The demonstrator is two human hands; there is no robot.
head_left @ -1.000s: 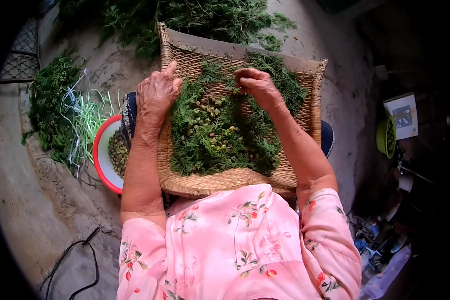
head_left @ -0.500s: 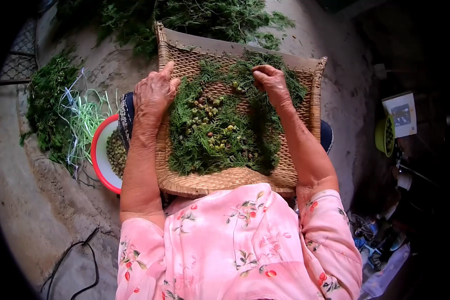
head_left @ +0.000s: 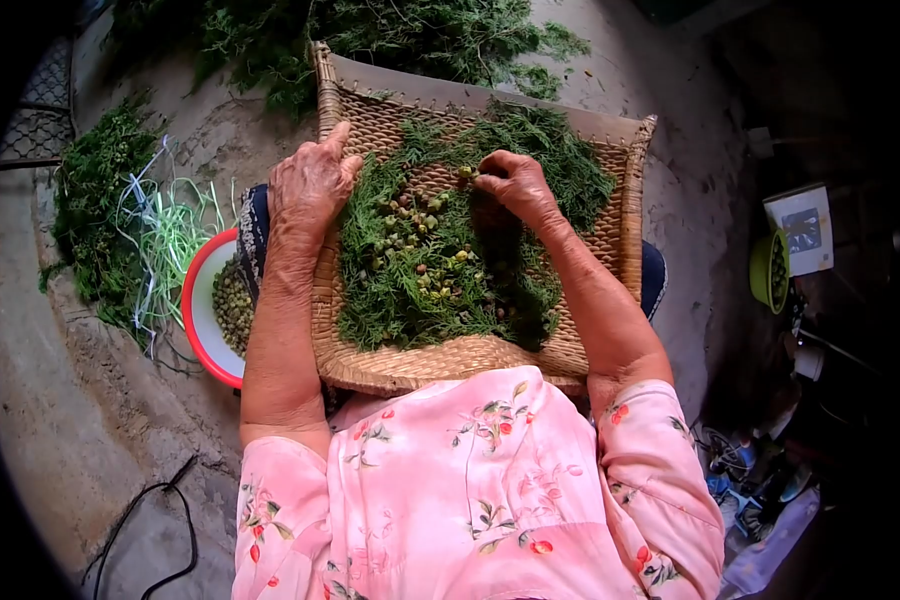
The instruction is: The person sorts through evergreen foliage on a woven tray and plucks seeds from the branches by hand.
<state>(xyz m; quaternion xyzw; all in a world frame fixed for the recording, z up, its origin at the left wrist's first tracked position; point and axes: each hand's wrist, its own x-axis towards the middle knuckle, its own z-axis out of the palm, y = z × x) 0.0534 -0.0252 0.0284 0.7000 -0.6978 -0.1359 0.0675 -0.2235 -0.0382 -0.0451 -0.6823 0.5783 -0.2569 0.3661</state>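
Observation:
A woven basket tray [head_left: 450,368] rests on the lap, with green sprigs [head_left: 390,310] and small yellow-green cones [head_left: 425,222] spread over it. My left hand [head_left: 312,182] lies on the tray's left rim, index finger stretched forward and fingers apart, holding nothing. Over the upper middle of the tray, my right hand [head_left: 515,185] has thumb and index finger around or against small greenish cones at its fingertips. The other fingers of that hand are curled under and partly hidden.
A red-rimmed white basin [head_left: 198,318] with cones stands left of the tray, beside pale plastic strips [head_left: 175,235] and a green heap [head_left: 95,210]. More branches [head_left: 410,40] lie beyond the tray. A green basket [head_left: 768,270] is at the right.
My right hand moved right over the sprigs, then came back left and down to the small cones. My left hand has stayed on the rim.

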